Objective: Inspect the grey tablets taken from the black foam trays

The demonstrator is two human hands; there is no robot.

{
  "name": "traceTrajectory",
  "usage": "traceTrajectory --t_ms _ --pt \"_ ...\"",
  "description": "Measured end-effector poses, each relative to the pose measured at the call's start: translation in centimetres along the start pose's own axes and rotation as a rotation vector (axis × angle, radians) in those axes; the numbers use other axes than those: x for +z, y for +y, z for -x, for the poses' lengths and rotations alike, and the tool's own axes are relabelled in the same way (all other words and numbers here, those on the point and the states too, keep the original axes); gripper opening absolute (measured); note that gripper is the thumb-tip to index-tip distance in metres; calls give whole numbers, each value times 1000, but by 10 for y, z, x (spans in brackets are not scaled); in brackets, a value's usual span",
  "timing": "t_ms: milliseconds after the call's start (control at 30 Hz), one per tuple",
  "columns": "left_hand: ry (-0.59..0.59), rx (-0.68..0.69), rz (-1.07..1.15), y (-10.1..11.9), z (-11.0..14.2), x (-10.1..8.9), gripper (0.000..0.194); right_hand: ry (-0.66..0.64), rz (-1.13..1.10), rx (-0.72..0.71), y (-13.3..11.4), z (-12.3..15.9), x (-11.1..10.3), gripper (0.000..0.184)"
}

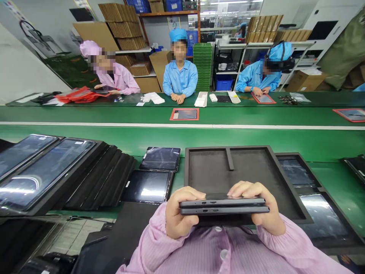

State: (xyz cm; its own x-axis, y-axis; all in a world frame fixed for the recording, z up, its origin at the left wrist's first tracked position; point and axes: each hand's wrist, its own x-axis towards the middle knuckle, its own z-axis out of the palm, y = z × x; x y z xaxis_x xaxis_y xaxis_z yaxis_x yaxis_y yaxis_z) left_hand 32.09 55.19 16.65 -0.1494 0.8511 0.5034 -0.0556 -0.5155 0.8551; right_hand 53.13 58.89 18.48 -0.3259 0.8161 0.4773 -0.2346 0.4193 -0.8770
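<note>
Tablets (228,202) stacked, long axis left-right, ports (214,210) facing camera.

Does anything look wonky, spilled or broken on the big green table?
Maybe one wonky thing: the stack of dark trays on the left fans out sideways, its edges not lined up. I can't see any spills or cracks. The two tablets between the left hand and right hand sit nearly even.

Bare left hand (179,213) and bare right hand (265,209) raised level, facing each other, fingers (246,189) curled in a grip, arms (298,241) bent inward in loose pale-pink cloth sleeves (152,238)
</note>
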Motion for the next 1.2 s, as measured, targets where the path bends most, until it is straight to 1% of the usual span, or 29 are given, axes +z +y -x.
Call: traceTrajectory --t_ms 100,167,267,333,367,433,500,533,600,667,700,767,800,867,900,933,967,1000,1067,1133,1167,1200 --pt "5 -3 -32 3 -3 1 31 22 41 34 0 1 0 39" --pt "5 22 -37 4 -4 2 31 28 65 53 0 1 0 42" --pt "-15 79 -9 4 -3 2 25 15 43 29 -1 1 2 39" --pt "-23 68 -4 3 -1 2 25 5 15 4 -3 1 2 35" --pt "-24 41 -7 1 1 1 27 4 8 -1 -4 0 1 34" --pt "-11 -59 -9 -3 5 0 35 4 10 15 -2 0 -3 34" --pt "28 -189 -2 -12 8 -3 48 -18 62 94 5 1 -11 39" --pt "60 -261 -3 -18 9 -4 54 -48 111 165 11 1 -16 42" --pt "160 -393 -20 -34 6 -5 60 -108 255 362 27 4 -24 45" --pt "261 -474 -49 -51 -3 -2 61 -97 403 537 41 6 -29 39" --pt "305 -502 -58 -59 -10 1 59 -75 457 583 45 5 -30 36" --pt "377 -605 -46 -72 -26 12 53 -29 527 584 44 0 -28 32" --pt "405 -692 -30 -77 -33 19 49 -25 546 561 39 -5 -26 34" --pt "434 -864 1 -85 -42 37 41 -40 594 536 25 -17 -18 43" --pt "430 -912 8 -88 -44 45 37 -52 632 544 18 -24 -13 46" --pt "418 -920 6 -91 -45 53 32 -67 680 567 13 -30 -7 47" --pt "404 -893 -6 -92 -45 60 28 -86 731 601 9 -36 -2 46" --pt "386 -840 -22 -93 -45 65 28 -104 773 632 9 -40 4 44" --pt "317 -694 -34 -93 -49 71 38 -117 811 679 14 -46 12 41" --pt "220 -551 -5 -91 -59 70 41 -84 770 684 26 -51 16 36" --pt "190 -512 14 -89 -66 68 41 -47 726 667 34 -54 17 33" --pt "181 -504 28 -88 -73 66 41 8 673 640 41 -57 16 31"
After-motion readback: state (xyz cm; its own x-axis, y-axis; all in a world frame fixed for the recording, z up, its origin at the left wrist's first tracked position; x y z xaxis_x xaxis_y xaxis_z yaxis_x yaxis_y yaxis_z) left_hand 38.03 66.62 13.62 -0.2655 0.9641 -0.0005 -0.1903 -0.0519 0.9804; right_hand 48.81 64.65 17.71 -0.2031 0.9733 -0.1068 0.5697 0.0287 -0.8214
